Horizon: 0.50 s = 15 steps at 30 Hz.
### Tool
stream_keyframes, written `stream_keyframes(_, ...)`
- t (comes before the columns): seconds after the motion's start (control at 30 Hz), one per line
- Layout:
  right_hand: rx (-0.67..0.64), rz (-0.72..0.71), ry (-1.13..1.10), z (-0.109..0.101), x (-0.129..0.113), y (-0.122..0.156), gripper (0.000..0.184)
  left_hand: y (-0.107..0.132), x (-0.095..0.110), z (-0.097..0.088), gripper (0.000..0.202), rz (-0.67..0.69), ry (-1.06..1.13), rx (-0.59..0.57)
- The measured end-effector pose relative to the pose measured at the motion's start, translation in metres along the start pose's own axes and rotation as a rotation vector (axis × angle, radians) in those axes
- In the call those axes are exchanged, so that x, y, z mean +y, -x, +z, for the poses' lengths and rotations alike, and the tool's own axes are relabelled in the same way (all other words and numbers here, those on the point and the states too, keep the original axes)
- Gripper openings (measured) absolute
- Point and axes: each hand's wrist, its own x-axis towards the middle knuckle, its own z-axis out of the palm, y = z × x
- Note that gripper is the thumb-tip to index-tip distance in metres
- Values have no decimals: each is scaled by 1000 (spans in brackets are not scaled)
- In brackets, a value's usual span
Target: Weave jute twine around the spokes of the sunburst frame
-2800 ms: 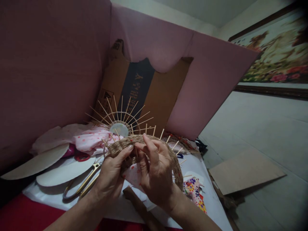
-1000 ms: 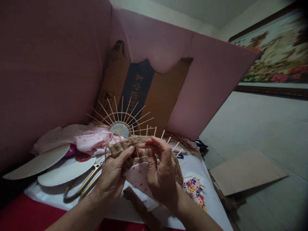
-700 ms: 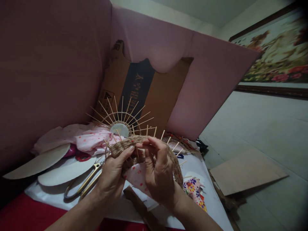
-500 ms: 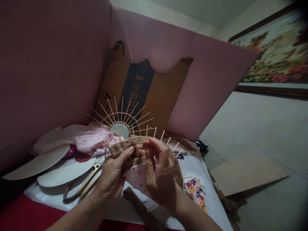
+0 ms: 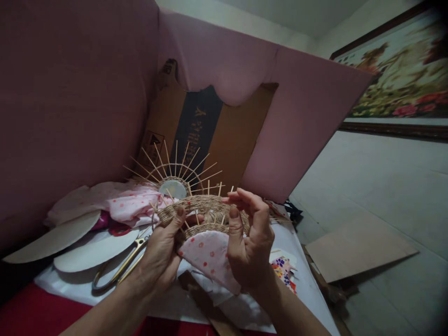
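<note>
I hold a half-woven piece upright in front of me: a pink, red-dotted fabric disc ringed by bands of brown woven twine, with thin wooden sticks poking out of the rim. My left hand grips its left edge, thumb pressed on the weave. My right hand grips the right side, thumb on the front and fingers curled over the top of the rim. Behind it stands a second stick-and-twine piece with a pale round centre and long spokes fanning out.
Gold-handled scissors lie on the white sheet left of my hands, beside white card half-discs and pink dotted cloth. Flowered fabric scraps lie at the right. Pink boards and a cardboard box wall the back. A cardboard sheet lies on the floor.
My right hand has shifted from the middle of the rim to the right side. The woven piece has turned, so the pink fabric face now shows between my hands.
</note>
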Motion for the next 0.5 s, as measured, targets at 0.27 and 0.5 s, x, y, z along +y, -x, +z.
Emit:
stream_keyframes(0.27, -123, -13, -9, 3, -5, 2, 36, 1, 2, 0, 25, 25, -53, -81)
stream_keyframes(0.5, -248, -79, 9, 16, -3, 7, 37, 2, 0, 0, 29, 45, 6, -126)
